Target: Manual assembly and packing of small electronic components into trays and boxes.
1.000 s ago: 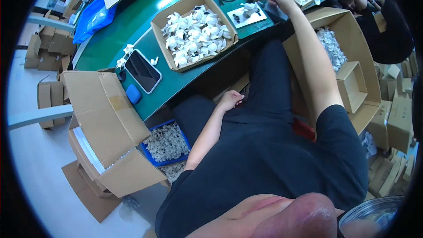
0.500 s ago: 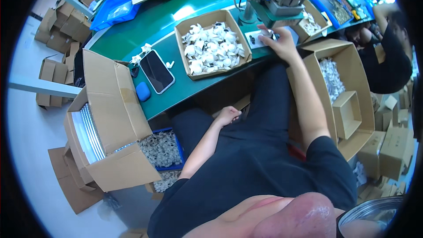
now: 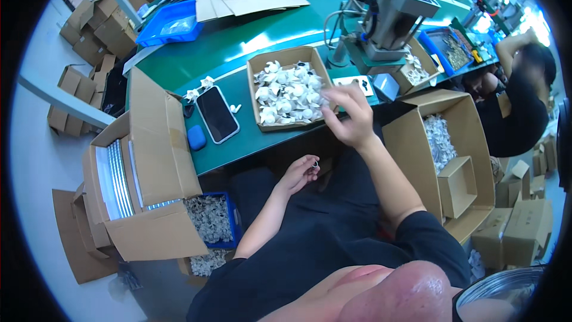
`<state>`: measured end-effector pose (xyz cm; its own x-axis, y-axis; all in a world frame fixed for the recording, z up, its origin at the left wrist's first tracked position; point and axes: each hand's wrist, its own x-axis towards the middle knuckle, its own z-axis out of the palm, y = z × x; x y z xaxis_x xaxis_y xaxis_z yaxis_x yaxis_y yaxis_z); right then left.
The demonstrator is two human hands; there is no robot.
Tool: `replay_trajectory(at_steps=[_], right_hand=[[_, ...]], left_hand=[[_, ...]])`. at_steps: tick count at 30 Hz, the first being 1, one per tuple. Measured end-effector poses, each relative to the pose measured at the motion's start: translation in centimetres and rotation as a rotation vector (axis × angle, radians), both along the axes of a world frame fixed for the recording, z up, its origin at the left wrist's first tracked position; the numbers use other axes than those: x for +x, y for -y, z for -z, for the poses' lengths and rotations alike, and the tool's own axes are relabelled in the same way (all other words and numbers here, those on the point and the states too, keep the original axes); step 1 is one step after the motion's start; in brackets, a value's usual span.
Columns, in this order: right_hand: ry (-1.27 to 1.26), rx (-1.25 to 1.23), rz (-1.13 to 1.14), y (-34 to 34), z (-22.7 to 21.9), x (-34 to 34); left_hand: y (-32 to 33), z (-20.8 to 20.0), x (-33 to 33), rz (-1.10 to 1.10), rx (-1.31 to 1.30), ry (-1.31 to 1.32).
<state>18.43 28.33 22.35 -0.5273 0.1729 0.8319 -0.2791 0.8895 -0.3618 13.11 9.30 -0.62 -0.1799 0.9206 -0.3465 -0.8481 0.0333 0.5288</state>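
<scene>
Green bench (image 3: 238, 48) front edge is crowded; a black phone (image 3: 217, 114) lies left of the shallow cardboard tray (image 3: 257, 92) filled with small white parts (image 3: 287, 92); right hand (image 3: 351, 116) is raised at the tray's right edge, fingers loosely curled, its hold cannot be told; left hand (image 3: 300, 172) is kept below the bench edge, pinching a small dark part (image 3: 314, 165).

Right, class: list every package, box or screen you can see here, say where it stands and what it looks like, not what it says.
Phone: flat on the green bench, dark screen, black rectangle.
Open tray box: centre of bench, brown card, holding white parts.
Large carton: left of the lap, brown, flaps open.
Tall carton: right of the right hand, brown, open.
Blue bin: far left of bench, shallow.
</scene>
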Motion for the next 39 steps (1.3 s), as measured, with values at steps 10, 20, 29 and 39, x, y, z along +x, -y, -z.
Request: replay_trajectory(at_steps=[10, 20, 29, 39], right_hand=[[0.493, -0.216, -0.25, 3.4, 7.4, 5.9], [0.324, -0.306, 0.344, -6.7, 0.4, 2.7], [0.635, -0.563, 0.272, -10.3, -1.1, 1.3], [0.533, -0.568, 0.239, -17.6, -1.4, 3.7]], left_hand=[[-1.4, -6.1, -1.3, -0.02, 0.212, -0.154], [-1.9, -5.9, -1.8, 0.163, 0.024, -0.322], [0.6, 2.9, -1.3, 0.301, -0.415, -0.481], [1.1, 4.2, -1.9, 0.242, -0.466, -0.471]])
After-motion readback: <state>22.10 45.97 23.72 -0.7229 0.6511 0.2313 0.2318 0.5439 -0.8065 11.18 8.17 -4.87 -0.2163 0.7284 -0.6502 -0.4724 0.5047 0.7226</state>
